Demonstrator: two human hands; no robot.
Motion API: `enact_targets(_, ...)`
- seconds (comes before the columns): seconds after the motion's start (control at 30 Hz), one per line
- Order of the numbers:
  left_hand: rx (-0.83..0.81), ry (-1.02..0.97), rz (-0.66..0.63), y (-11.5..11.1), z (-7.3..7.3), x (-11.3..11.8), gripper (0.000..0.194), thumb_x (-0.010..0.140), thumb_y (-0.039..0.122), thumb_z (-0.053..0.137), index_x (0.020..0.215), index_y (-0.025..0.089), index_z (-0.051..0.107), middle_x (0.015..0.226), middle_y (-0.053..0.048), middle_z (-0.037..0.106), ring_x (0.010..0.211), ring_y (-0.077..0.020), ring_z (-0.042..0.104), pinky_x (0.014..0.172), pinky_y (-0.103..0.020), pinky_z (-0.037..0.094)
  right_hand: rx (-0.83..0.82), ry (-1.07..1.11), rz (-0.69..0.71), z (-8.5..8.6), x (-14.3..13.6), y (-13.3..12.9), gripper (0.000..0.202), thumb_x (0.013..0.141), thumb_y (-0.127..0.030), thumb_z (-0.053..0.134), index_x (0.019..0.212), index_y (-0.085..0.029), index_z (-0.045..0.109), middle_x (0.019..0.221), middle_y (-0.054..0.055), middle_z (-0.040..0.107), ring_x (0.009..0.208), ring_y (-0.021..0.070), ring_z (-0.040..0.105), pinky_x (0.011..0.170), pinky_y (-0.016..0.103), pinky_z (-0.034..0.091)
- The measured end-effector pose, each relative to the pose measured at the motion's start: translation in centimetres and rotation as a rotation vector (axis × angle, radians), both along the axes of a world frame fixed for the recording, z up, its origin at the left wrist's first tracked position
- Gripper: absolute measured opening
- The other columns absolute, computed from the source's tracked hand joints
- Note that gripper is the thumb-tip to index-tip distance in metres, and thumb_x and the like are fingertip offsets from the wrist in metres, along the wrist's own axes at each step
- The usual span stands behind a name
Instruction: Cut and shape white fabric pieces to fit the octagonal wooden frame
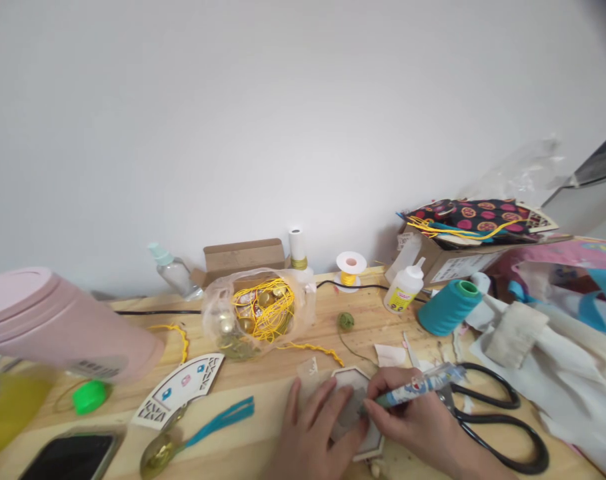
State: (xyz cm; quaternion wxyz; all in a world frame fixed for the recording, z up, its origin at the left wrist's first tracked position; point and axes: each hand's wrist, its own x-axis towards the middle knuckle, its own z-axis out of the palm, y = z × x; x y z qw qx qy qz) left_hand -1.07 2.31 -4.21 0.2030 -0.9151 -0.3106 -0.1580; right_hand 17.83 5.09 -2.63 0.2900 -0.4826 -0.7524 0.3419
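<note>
My right hand (407,413) is closed around a blue-and-white patterned pen (420,387), its tip down at a grey piece (350,410) on a white-edged hexagonal frame (377,445). My left hand (317,427) lies over the left part of the hexagon with its fingers spread, pressing on it. The fingers of both hands nearly meet at the pen tip. Black-handled scissors (503,419) lie just right of my right hand, partly behind it. A teal tassel (223,420) with a gold bell lies left of my left hand, near a white fan-shaped piece (180,390).
Behind the hands are a plastic bag (215,310) of yellow cord, a glue bottle (403,290), a teal thread cone (447,307) and a white spool (351,263). A pink tumbler (67,320), green cap (89,397) and phone (70,459) are left. White cloth (563,373) lies right.
</note>
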Motion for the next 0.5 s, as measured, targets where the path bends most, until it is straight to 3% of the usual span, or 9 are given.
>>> enact_targets(0.13, 0.011, -0.025, 0.01, -0.02, -0.1, 0.1, 0.033, 0.081, 0.042, 0.042, 0.11, 0.032, 0.052, 0.104, -0.001, 0.064, 0.099, -0.0216, 0.051, 0.092, -0.043, 0.028, -0.023, 0.024, -0.038, 0.03, 0.09, 0.13, 0.011, 0.069, -0.019, 0.05, 0.06, -0.015, 0.056, 0.05, 0.0, 0.052, 0.044, 0.0127, 0.047, 0.039, 0.021, 0.036)
enact_targets(0.3, -0.013, -0.023, 0.012, -0.26, -0.34, -0.35, 0.029, 0.081, 0.033, 0.046, 0.109, 0.036, 0.052, 0.11, -0.002, 0.06, 0.104, -0.022, 0.049, 0.086, -0.042, 0.036, -0.039, 0.059, -0.099, 0.23, 0.13, 0.12, 0.015, 0.073, -0.022, 0.047, 0.06, -0.017, 0.05, 0.048, -0.003, 0.045, 0.042, 0.011, 0.042, 0.038, 0.02, 0.034)
enact_targets(0.5, -0.015, -0.017, -0.006, -0.27, -0.27, -0.75, 0.031, 0.08, 0.037, 0.046, 0.11, 0.032, 0.053, 0.108, -0.003, 0.061, 0.102, -0.0238, 0.052, 0.083, -0.042, 0.039, -0.029, 0.064, -0.057, 0.22, 0.17, 0.12, 0.015, 0.073, -0.024, 0.052, 0.062, -0.016, 0.056, 0.051, 0.0, 0.053, 0.044, 0.0118, 0.045, 0.04, 0.02, 0.035)
